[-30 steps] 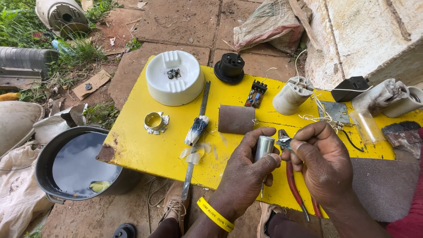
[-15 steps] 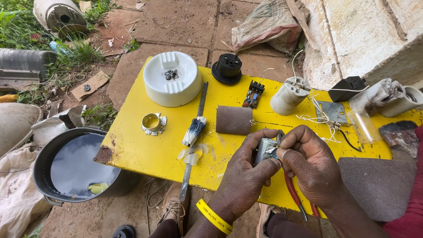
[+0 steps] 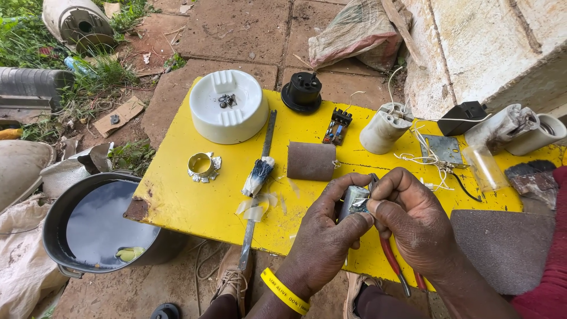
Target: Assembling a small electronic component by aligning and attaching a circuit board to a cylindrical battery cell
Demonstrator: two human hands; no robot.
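From the head view, you are gripping a small silvery metal part (image 3: 354,201) in your left hand (image 3: 323,236), fingers clenched round it just above the front edge of the yellow board (image 3: 195,201). Your right hand (image 3: 413,221) is grasping red-handled pliers (image 3: 393,260), whose nose is meeting the top of the part; what it is doing there is hidden. The work looks midway: screws are sitting in the white round base (image 3: 227,106), and the porcelain socket (image 3: 384,130), circuit strip (image 3: 338,126) and loose wires (image 3: 422,155) are lying unassembled.
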